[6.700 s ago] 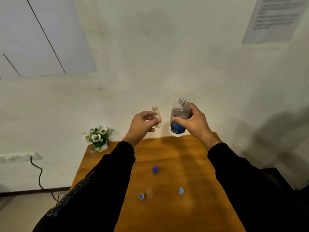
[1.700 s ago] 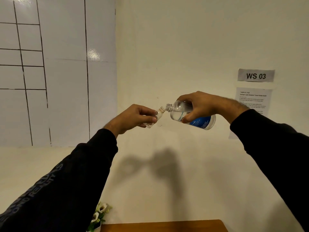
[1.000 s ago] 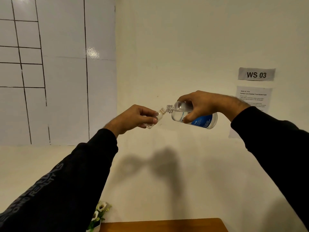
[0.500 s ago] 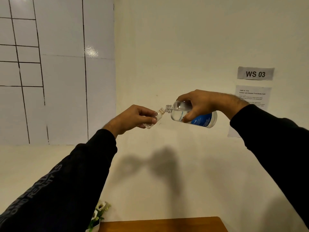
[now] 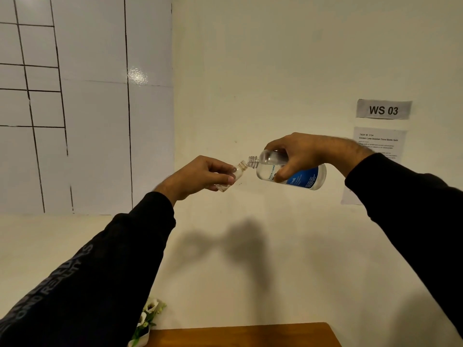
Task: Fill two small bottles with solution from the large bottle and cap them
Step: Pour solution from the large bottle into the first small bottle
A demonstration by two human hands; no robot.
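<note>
My left hand (image 5: pixel 198 177) holds a small clear bottle (image 5: pixel 236 173) high in front of the wall, tilted with its open neck pointing up and right. My right hand (image 5: pixel 300 154) grips the large clear bottle (image 5: pixel 304 175) with the blue label, tipped nearly on its side. Its uncapped mouth sits just above the small bottle's neck, almost touching. Clear solution lies along the lower side of the large bottle. The second small bottle and the caps are out of view.
Only the far edge of the wooden table (image 5: pixel 240 334) shows at the bottom. A small pot of white flowers (image 5: pixel 146 324) stands at its left corner. On the right wall hang a "WS 03" sign (image 5: pixel 383 110) and a printed sheet (image 5: pixel 378 146).
Since 6.7 s ago both bottles were lifted from over the table to head height and the large one tipped over. In the last second both hands have held almost still.
</note>
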